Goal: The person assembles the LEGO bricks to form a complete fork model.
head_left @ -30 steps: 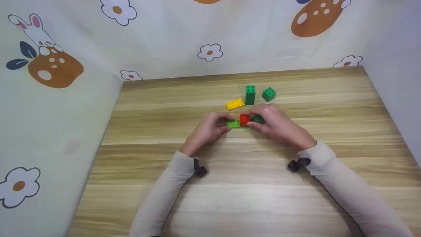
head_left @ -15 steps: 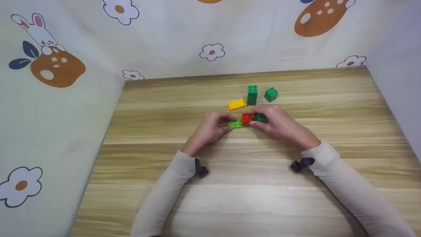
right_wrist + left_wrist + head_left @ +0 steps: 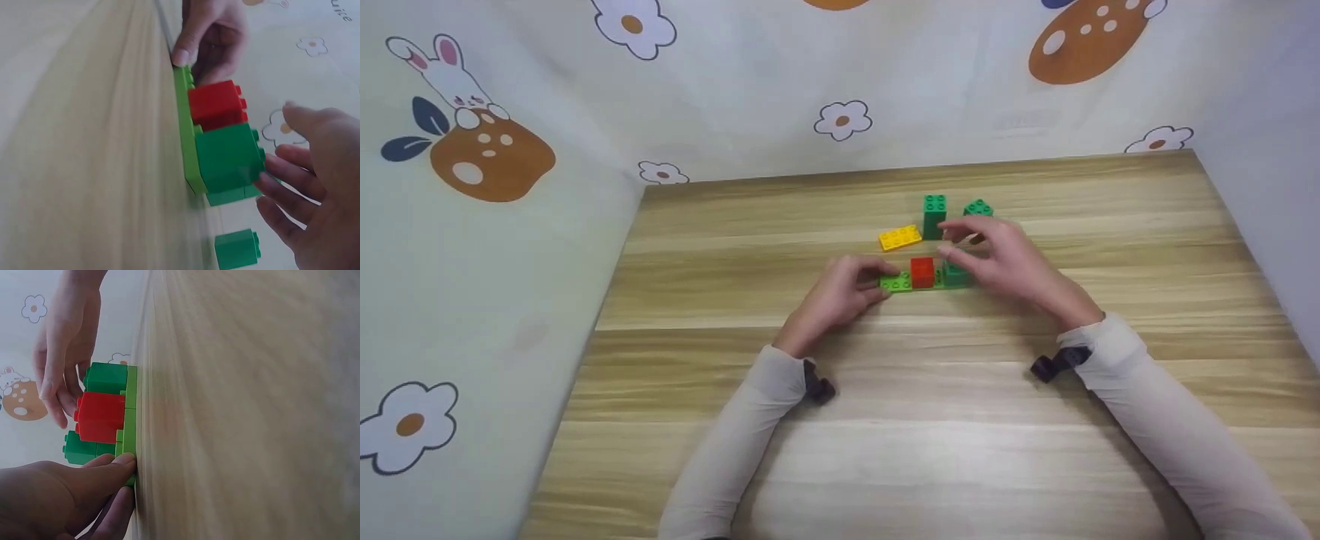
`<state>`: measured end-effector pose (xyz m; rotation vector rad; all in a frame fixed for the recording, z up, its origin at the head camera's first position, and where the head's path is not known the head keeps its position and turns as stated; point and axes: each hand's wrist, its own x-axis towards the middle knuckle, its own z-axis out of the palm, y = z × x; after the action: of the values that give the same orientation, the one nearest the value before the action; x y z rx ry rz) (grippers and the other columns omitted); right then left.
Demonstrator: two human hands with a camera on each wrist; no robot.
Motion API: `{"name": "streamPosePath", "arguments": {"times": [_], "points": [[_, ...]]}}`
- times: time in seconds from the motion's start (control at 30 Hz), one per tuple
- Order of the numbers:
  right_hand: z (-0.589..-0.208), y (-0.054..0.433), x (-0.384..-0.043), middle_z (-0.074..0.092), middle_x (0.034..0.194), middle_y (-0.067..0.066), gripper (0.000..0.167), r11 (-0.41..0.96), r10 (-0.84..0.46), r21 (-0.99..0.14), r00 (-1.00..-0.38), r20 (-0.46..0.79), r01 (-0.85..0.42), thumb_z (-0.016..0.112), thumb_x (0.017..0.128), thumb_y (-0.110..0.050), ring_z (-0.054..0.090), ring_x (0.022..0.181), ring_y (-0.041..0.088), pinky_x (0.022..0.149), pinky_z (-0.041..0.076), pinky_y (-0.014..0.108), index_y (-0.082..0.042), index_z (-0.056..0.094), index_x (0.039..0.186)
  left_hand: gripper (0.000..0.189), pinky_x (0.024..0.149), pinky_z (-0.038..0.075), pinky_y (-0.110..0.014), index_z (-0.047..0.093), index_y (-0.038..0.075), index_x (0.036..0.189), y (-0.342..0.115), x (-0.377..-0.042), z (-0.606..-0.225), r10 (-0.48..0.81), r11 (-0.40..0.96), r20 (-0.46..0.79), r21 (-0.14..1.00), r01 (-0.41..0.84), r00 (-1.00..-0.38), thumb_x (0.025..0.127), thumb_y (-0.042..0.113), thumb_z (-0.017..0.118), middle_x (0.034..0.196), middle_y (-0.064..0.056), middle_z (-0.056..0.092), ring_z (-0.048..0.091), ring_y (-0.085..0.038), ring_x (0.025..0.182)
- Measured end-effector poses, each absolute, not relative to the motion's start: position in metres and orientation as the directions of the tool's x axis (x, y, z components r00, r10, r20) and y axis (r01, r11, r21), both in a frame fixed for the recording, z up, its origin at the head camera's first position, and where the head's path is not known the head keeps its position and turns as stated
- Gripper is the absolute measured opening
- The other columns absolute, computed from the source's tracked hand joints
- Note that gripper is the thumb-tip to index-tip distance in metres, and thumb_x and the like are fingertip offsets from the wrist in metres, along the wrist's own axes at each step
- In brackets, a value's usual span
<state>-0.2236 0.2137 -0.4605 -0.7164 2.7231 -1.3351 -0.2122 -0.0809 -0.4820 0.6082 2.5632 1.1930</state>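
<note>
A long light green building plate (image 3: 895, 283) lies on the table, its left end pinched between the thumb and fingers of my left hand (image 3: 844, 292). On the plate sit a red brick (image 3: 922, 273) near its middle and a green brick (image 3: 229, 158) at its right end, with a narrow gap of studs between them. My right hand (image 3: 1001, 251) hovers over the green brick, thumb and fingers spread and holding nothing. In the right wrist view its fingers (image 3: 292, 177) overlap the green brick's studded side.
Behind the plate lie a flat yellow brick (image 3: 900, 238) and a tall green brick stack (image 3: 934, 217). A small green brick (image 3: 978, 208) stands farther right, partly hidden by my right hand. A patterned cloth wall (image 3: 750, 97) borders the table's back.
My right hand has let go of the bricks and lifted up and back to the right, uncovering the green brick at the plate's end. The left hand keeps its hold.
</note>
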Motion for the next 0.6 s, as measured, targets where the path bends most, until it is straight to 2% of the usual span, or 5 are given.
{"name": "streamPosePath", "arguments": {"times": [0.1,0.23,0.6], "points": [[-0.46,0.222,-0.23,0.079,0.12,0.006,0.039,0.525,-0.321,-0.771,-0.923,0.212,-0.36,0.076,0.103,-0.026,0.072,0.111,0.023,0.103,0.059,0.049,-0.007,0.072,0.136,0.034,0.116,0.055,-0.036,0.08,0.01,0.127,-0.081,-0.212,-0.483,0.479,0.566,-0.024,0.773,0.288,-0.877,0.094,0.005,0.083,0.13,-0.005,0.079,0.073,-0.018,0.127],[-0.461,0.233,-0.238,0.078,0.118,0.01,0.035,0.523,-0.218,-0.788,-0.945,0.244,-0.324,0.078,0.101,-0.015,0.07,0.109,0.022,0.099,0.058,0.047,-0.004,0.072,0.133,0.034,0.117,0.055,-0.035,0.079,0.009,0.127,-0.081,-0.212,-0.483,0.481,0.561,-0.015,0.774,0.294,-0.877,0.094,0.005,0.083,0.131,-0.006,0.079,0.072,-0.019,0.128],[-0.476,0.25,-0.253,0.069,0.134,0.018,0.041,0.547,-0.137,-0.789,-0.959,0.247,-0.281,0.08,0.097,-0.009,0.062,0.125,0.033,0.106,0.056,0.052,-0.002,0.07,0.136,0.034,0.119,0.052,-0.035,0.08,0.013,0.127,-0.08,-0.212,-0.483,0.468,0.585,-0.02,0.756,0.293,-0.884,0.094,0.007,0.084,0.133,-0.003,0.079,0.071,-0.018,0.13]]}}
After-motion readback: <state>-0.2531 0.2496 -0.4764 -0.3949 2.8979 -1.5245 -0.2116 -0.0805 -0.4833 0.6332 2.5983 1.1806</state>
